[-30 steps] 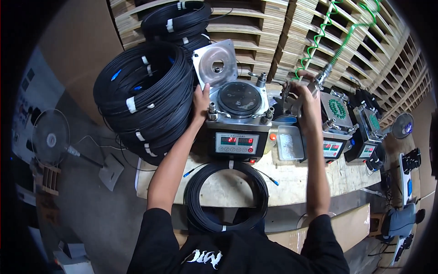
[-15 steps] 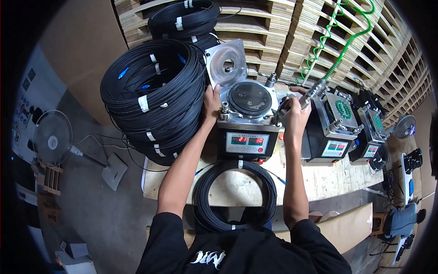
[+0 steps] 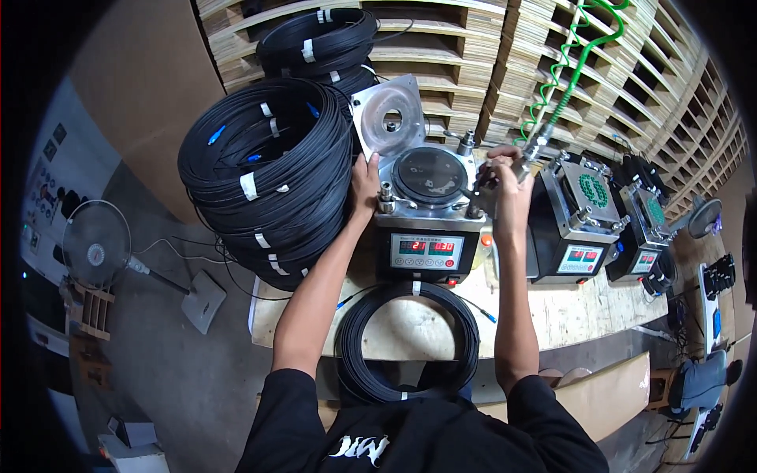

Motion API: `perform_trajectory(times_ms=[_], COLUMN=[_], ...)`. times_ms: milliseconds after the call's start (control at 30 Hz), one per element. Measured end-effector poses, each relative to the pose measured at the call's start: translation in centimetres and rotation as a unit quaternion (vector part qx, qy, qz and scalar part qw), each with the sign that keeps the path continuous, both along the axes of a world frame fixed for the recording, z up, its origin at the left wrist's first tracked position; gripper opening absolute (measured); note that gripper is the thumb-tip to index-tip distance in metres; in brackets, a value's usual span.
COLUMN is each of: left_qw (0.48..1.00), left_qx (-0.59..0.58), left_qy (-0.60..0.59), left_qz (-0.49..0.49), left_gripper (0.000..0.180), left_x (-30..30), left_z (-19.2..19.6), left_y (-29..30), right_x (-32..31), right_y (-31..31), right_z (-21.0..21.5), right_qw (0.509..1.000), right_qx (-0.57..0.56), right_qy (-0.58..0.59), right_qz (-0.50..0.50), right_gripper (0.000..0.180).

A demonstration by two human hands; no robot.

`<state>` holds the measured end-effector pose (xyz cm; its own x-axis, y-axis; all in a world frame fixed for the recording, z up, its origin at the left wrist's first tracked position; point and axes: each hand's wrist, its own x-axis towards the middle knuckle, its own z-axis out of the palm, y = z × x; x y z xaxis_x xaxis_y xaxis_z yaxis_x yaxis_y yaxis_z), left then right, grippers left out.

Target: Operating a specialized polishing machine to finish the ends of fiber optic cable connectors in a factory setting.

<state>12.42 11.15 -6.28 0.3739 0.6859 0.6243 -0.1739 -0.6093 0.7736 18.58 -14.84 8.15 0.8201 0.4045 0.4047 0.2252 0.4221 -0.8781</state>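
On the table a polishing machine [image 3: 426,254] with red digits on its panel bears a dark round pad [image 3: 430,175]. My left hand [image 3: 365,188], at the machine's left side, has its fingers closed on the lower edge of a square metal plate [image 3: 392,118] with a round recess, which stands tilted up behind the pad. In my right hand [image 3: 509,180] is an air blow gun [image 3: 527,158], held at the pad's right edge, its nozzle end toward the pad. A green coiled air hose [image 3: 569,88] runs up from the gun.
Tall stacks of coiled black cable [image 3: 268,185] rise on the left; one cable coil [image 3: 351,331] lies in front of me. To the right stand another polishing machine [image 3: 579,256] and a further one. Wooden pallets [image 3: 481,63] line the back. A fan [image 3: 96,254] stands left; a person [image 3: 698,382] sits far right.
My right hand has shifted the blow gun slightly left and turned it more upright, the hose following. My left hand keeps its place on the metal plate. The whole view has shifted a little.
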Motion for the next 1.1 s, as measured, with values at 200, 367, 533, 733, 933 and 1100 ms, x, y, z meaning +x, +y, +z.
perform_trajectory(times_ms=[200, 367, 533, 733, 933, 1100], left_qw=[0.999, 1.0, 1.0, 0.999, 1.0, 1.0], left_qx=[0.006, 0.013, -0.004, -0.01, -0.008, 0.018], left_qy=[0.048, -0.004, 0.013, 0.047, -0.019, 0.012], left_qz=[0.003, -0.01, -0.015, -0.011, -0.012, 0.003], left_gripper=[0.041, 0.042, 0.04, 0.038, 0.039, 0.035], left_x=[-0.3, -0.2, 0.1, 0.3, 0.5, -0.1], left_z=[-0.3, -0.3, -0.6, -0.1, 0.0, -0.1], left_y=[0.5, 0.1, 0.5, -0.1, 0.0, 0.0], right_x=[0.5, 4.3, 6.6, 5.5, 6.5, 6.5], right_y=[6.6, 10.9, 10.7, 7.5, 7.0, 6.4], right_z=[1.5, 4.6, 3.4, 0.5, 1.9, 3.4], right_qw=[0.987, 0.98, 0.976, 0.988, 0.992, 0.993], right_qx=[0.14, 0.19, 0.153, -0.067, -0.044, 0.052], right_qy=[0.003, -0.057, -0.121, -0.124, -0.109, -0.096], right_qz=[0.074, -0.008, -0.098, 0.056, -0.042, -0.054], right_gripper=[0.012, 0.009, 0.01, 0.015, 0.013, 0.012])
